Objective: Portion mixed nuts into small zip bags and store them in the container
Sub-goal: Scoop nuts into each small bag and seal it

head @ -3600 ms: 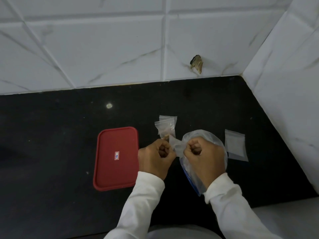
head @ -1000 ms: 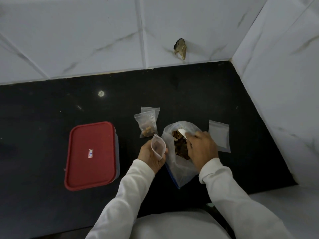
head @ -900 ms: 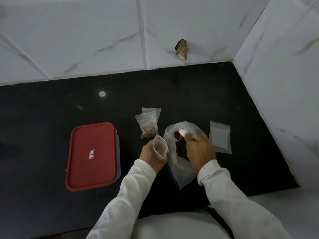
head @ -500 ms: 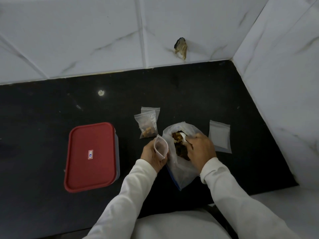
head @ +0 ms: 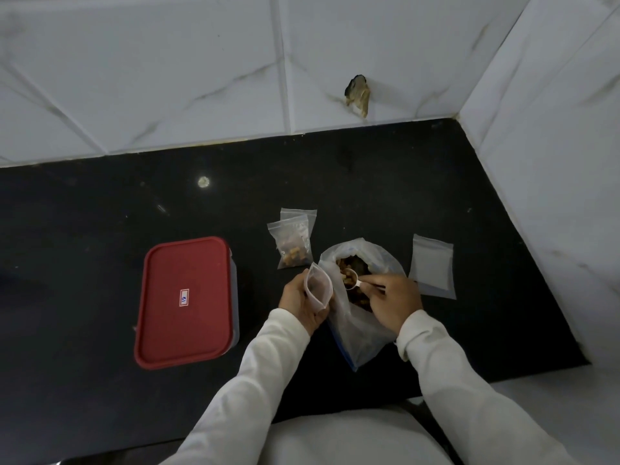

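Gripping small zip bag (head: 318,290) mouth-up: left hand (head: 298,303) — right hand (head: 393,302) pinches scoop (head: 350,283) inside nut bag (head: 360,330) alongside.

Head-worn view, steeply down onto countertop (head: 100,229)

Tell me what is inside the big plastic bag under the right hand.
The big bag holds brown mixed nuts and a small white scoop, gripped by the right hand. The hand covers the bag's lower part, so its fill cannot be seen.
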The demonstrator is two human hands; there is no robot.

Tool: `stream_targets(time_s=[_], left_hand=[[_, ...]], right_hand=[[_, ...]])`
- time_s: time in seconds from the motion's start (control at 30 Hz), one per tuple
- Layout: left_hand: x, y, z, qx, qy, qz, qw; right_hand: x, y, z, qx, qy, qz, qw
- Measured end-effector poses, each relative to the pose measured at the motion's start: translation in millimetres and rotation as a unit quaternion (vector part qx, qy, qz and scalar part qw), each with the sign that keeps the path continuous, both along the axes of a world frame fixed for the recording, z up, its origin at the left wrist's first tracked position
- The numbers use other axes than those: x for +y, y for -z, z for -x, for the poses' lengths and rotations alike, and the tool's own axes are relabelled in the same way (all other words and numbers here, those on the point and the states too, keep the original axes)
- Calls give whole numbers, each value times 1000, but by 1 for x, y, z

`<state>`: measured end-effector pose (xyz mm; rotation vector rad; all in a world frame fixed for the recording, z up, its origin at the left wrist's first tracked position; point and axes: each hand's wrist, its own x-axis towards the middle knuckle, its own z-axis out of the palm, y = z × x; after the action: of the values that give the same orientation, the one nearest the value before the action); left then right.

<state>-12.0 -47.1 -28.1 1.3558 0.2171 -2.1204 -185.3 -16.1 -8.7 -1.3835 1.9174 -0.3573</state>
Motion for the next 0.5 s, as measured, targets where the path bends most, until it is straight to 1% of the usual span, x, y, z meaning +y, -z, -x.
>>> stream_targets(time_s=[0.07,0.17,0.23,0.37,0.5], left_hand=[[1,0,-1,4,3,6,1000],[2,-1,-5,5,5,7,1000],[3,-2,-6,8,5,2,1000],[6,-3,-5,-16,-4,21,1000],[9,-4,-8,3,-2,4,1000]], right_hand=[[3,-3,4,-28,36,-10,999],[11,-10,11,-117,103,-27,988],[16,-14,15,-170,125,-51,976],[24,-24,21,-196,146,-32,969],[30,-39,25,-203,145,4,968]])
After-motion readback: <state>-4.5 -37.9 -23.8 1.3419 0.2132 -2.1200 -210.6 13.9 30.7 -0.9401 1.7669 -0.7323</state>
